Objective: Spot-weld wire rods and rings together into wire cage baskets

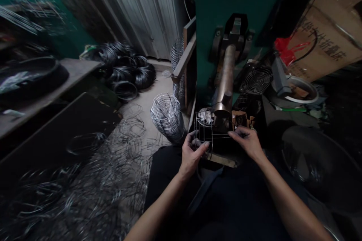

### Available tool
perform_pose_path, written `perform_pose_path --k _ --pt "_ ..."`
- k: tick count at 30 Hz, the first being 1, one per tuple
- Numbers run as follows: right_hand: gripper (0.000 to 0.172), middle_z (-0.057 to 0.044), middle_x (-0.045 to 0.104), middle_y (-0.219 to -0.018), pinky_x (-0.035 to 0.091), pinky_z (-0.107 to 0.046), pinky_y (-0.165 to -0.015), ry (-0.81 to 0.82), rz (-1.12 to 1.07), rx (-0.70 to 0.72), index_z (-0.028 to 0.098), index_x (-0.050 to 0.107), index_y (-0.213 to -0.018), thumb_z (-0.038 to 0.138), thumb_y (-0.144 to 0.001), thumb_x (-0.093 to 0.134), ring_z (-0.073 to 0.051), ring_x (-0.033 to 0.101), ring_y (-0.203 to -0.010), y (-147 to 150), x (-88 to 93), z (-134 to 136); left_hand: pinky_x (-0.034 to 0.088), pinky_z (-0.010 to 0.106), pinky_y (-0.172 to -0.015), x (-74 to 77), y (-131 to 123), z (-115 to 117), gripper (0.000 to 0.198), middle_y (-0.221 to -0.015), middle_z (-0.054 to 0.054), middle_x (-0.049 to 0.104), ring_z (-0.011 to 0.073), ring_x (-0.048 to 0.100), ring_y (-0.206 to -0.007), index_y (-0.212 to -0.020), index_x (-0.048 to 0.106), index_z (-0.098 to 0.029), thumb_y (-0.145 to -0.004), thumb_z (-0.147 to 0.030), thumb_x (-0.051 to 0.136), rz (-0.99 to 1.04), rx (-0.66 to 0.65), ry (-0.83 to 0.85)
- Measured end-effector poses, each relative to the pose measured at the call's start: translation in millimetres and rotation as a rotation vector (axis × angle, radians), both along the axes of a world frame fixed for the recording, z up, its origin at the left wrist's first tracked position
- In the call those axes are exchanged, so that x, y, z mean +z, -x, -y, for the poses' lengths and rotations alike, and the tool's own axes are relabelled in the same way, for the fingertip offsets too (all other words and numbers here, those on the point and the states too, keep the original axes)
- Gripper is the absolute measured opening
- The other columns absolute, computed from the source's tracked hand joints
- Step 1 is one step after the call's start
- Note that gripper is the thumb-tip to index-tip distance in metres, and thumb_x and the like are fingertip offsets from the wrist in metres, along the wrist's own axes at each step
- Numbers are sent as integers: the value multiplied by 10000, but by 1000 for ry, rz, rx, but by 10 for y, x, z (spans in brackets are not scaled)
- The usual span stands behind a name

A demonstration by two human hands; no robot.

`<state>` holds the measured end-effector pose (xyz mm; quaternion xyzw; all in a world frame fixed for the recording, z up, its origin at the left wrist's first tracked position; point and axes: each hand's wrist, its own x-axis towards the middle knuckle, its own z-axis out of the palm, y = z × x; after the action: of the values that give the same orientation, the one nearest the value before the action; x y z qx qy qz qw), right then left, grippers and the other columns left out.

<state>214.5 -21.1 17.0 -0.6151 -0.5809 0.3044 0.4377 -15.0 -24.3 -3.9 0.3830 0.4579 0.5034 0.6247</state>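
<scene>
Below a metal cylinder [225, 83] on a green machine [210, 19], both my hands are at a small wire frame [204, 130]. My left hand [194, 153] grips the frame's lower left part, thumb and fingers closed round its wires. Thin wires stretch right from the frame to my right hand [245, 140], whose thumb and fingertips pinch their ends. The frame stands roughly upright in front of the cylinder's lower end. A pale flat strip [222, 160] lies just below the frame.
A stack of round wire frames [167, 115] stands left of my left hand. Loose wire rings [127, 158] cover the floor, with black wire coils [144, 75] behind. At the right are a fan grille [256, 79], a round pan [315, 89] and a cardboard box [328, 26].
</scene>
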Motion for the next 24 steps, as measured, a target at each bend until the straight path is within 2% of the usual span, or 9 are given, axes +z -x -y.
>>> perform_pose_path --k 11,19,24 --pt "493 15 460 -603 318 -274 -588 21 5 -4 187 522 -583 598 -784 706 -142 413 -608 -105 36 -148 413 178 -557 25 -85 -162 649 -647 -83 514 67 469 -565 -1221 521 -166 -702 -389 840 24 -11 -15" --pt "483 11 471 -606 324 -275 -589 34 26 -2 179 549 -582 582 -785 722 -142 419 -612 -175 45 -190 417 183 -579 -8 -139 -209 651 -658 -79 509 69 475 -583 -1220 533 -172 -693 -395 845 42 0 -21" --pt "500 9 472 -601 336 -273 -584 56 -5 -7 178 550 -583 610 -762 728 -143 416 -609 -177 83 -224 429 181 -580 29 -162 -236 636 -649 -86 509 63 473 -567 -1206 524 -167 -700 -388 840 70 -6 -35"
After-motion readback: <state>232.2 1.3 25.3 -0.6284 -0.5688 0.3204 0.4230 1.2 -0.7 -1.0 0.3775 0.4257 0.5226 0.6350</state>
